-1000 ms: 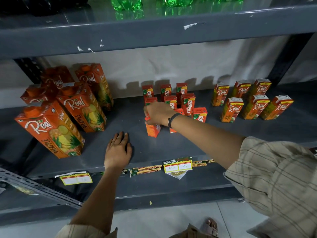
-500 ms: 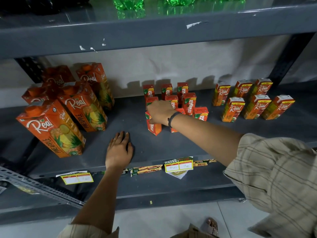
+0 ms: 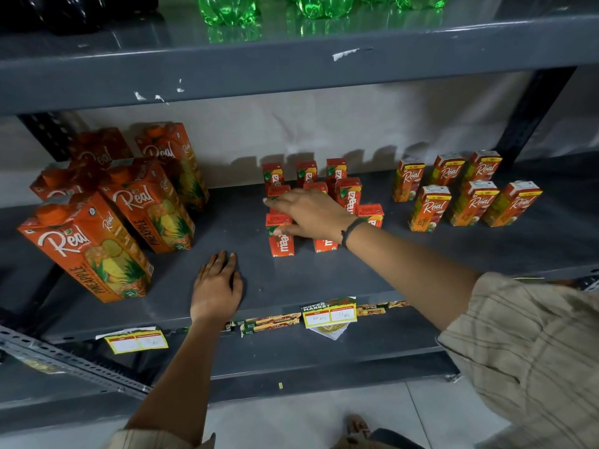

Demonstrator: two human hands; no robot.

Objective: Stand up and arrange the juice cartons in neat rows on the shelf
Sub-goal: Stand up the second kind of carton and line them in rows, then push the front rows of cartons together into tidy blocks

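Several small red Maaza juice cartons [image 3: 348, 194] stand in rows at the middle of the grey shelf [image 3: 324, 280]. The front-left carton [image 3: 281, 238] stands upright by itself. My right hand [image 3: 312, 213] hovers over this group with fingers stretched out toward the second-row carton [image 3: 277, 192]; its thumb rests near the top of the front-left carton. My left hand [image 3: 217, 283] lies flat, palm down, on the shelf near the front edge and holds nothing. Another front carton [image 3: 324, 244] is partly hidden under my right wrist.
Large Real pineapple cartons [image 3: 87, 247] stand in rows at the left. Small Real cartons [image 3: 429, 207] stand in two rows at the right. Green bottles [image 3: 227, 9] sit on the upper shelf. Price tags [image 3: 329, 315] hang off the shelf's front edge. A slotted metal bar [image 3: 64, 361] juts out lower left.
My right hand let go of the front-left Maaza carton, which now stands upright, and stretched its fingers back toward the second row. My left hand stayed flat on the shelf.
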